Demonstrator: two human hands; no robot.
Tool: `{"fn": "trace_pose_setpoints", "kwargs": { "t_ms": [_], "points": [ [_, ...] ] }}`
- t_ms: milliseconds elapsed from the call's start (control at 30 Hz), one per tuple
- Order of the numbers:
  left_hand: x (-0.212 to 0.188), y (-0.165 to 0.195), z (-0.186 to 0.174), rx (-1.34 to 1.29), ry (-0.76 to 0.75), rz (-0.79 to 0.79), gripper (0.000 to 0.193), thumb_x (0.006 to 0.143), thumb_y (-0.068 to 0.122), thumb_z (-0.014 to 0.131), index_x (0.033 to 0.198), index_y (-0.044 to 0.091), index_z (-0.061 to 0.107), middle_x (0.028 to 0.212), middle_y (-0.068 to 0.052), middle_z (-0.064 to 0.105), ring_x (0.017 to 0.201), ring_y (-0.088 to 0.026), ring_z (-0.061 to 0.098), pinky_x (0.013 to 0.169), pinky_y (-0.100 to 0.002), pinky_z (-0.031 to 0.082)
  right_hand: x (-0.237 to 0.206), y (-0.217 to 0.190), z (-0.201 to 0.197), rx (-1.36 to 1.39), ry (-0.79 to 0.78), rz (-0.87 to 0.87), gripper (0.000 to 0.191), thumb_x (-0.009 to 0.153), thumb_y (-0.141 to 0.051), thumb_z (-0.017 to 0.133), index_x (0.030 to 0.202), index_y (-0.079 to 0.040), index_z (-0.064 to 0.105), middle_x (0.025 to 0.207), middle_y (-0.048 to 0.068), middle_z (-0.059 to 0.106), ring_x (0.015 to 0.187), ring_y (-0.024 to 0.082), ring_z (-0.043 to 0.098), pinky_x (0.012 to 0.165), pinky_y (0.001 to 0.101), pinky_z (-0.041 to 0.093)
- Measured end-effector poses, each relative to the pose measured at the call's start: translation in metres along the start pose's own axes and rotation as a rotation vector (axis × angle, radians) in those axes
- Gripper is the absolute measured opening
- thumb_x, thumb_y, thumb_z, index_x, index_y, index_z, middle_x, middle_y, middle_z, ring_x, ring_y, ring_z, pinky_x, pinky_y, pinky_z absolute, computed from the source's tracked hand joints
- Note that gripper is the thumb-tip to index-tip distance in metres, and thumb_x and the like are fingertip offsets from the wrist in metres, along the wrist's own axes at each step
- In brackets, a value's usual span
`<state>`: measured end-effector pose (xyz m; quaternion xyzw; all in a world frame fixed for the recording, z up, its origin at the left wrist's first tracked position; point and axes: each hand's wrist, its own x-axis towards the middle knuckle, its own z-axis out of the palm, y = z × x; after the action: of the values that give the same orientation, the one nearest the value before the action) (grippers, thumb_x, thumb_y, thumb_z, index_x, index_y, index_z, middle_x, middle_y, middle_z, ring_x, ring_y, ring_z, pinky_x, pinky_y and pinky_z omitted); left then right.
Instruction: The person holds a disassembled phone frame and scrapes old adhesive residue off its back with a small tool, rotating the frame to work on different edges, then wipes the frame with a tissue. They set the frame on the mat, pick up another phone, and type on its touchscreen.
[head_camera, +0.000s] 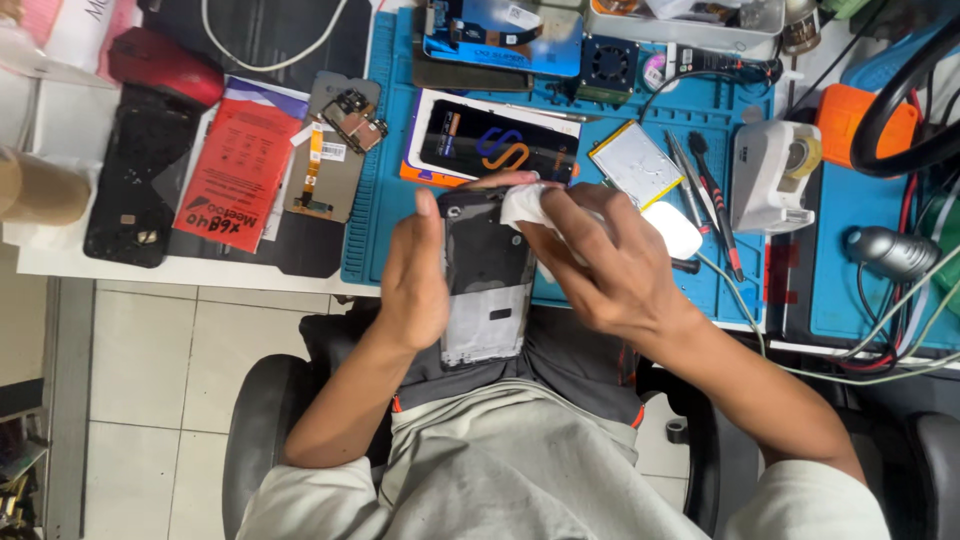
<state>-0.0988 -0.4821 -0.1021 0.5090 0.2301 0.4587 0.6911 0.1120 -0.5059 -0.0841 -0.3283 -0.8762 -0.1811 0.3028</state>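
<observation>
My left hand (413, 272) grips the left edge of an opened phone frame (487, 285), dark at the top and grey at the bottom, held upright over my lap at the front edge of the blue work mat (385, 215). My right hand (600, 265) presses a white wipe (527, 205) against the upper right corner of the frame. The wipe is pinched under my fingers.
On the mat lie a phone screen box (495, 140), a flat silver battery (635, 162), tweezers and a screwdriver (710, 190). A white device (770, 175) stands right. Left are a red packet (240, 165), a display with flex cable (325, 160) and a black phone back (135, 185).
</observation>
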Motion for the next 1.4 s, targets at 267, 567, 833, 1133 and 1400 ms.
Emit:
{"fn": "trace_pose_setpoints", "kwargs": {
  "t_ms": [267,567,833,1133,1400],
  "points": [
    [0.005,0.009,0.005,-0.036,0.022,-0.064,0.074,0.115,0.046,0.016,0.139,-0.008,0.061,0.119,-0.017,0.073,0.104,-0.022,0.072,0.096,-0.034,0.060,-0.005,0.008,-0.006,-0.034,0.032,0.062,0.024,0.087,0.006,0.090,0.104,0.009,0.073,0.125,0.018,0.057,0.094,0.035,0.064,0.068,0.0401,0.053],
    [0.026,0.009,0.005,-0.045,0.087,0.005,0.071,0.117,0.044,0.019,0.131,-0.009,0.063,0.126,-0.019,0.073,0.116,-0.024,0.073,0.108,-0.037,0.059,-0.017,0.003,-0.001,-0.033,-0.042,0.053,0.027,0.080,0.006,0.087,0.104,0.009,0.075,0.124,0.020,0.057,0.095,0.037,0.065,0.069,0.0406,0.055],
    [0.038,0.007,0.000,-0.085,0.091,-0.028,0.072,0.116,0.046,0.019,0.131,-0.009,0.063,0.120,-0.020,0.074,0.111,-0.026,0.074,0.105,-0.038,0.060,-0.025,-0.002,0.005,0.123,0.043,0.088,0.029,0.076,0.013,0.080,0.105,0.010,0.075,0.114,0.021,0.058,0.094,0.039,0.065,0.072,0.0432,0.056],
    [0.043,0.006,-0.006,-0.306,0.194,-0.013,0.070,0.114,0.049,0.025,0.139,-0.009,0.057,0.125,-0.023,0.069,0.106,-0.029,0.072,0.093,-0.044,0.065,-0.033,-0.022,0.008,0.180,0.083,0.008,0.024,0.079,0.015,0.080,0.103,0.015,0.072,0.109,0.024,0.063,0.093,0.039,0.071,0.073,0.0417,0.061],
    [0.048,-0.011,-0.014,-0.416,0.248,0.082,0.070,0.116,0.050,0.025,0.142,-0.008,0.054,0.130,-0.023,0.066,0.108,-0.029,0.070,0.093,-0.046,0.064,-0.060,-0.042,0.009,0.275,0.048,0.098,0.028,0.079,0.017,0.079,0.105,0.016,0.069,0.108,0.024,0.061,0.094,0.039,0.070,0.076,0.0440,0.060]
  ]
}}
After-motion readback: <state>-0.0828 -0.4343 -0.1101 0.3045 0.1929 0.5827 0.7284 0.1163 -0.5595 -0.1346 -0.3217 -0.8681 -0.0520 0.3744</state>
